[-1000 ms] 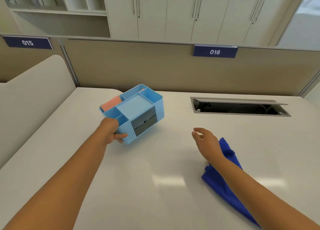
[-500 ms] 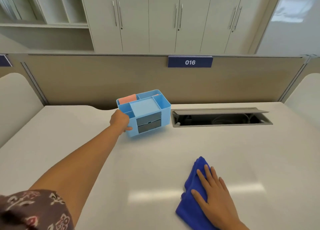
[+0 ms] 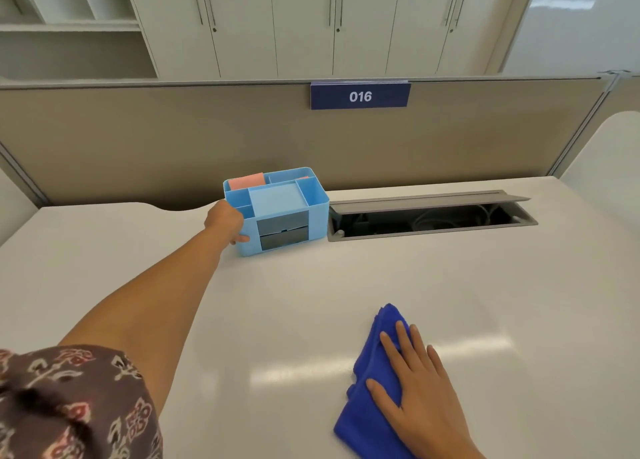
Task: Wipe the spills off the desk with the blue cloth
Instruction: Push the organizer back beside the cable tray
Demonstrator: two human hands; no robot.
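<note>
The blue cloth (image 3: 367, 406) lies bunched on the white desk (image 3: 277, 320) near its front right. My right hand (image 3: 420, 389) rests flat on the cloth with straight, spread fingers. At the back of the desk stands a light blue desk organiser (image 3: 280, 209) with grey drawers and pink notes. My left hand (image 3: 225, 221) grips the organiser's left front corner, thumb on its front face. I see no spills on the glossy desk surface.
An open cable hatch (image 3: 429, 216) with a raised grey lid lies right of the organiser. A beige partition (image 3: 173, 140) with a "016" sign (image 3: 360, 95) backs the desk. White cupboards stand behind it. A curved white divider (image 3: 602, 153) rises at the right.
My left hand has carried the organiser from mid-desk to the back beside the hatch, and it now stands level. My right hand came down flat onto the cloth.
</note>
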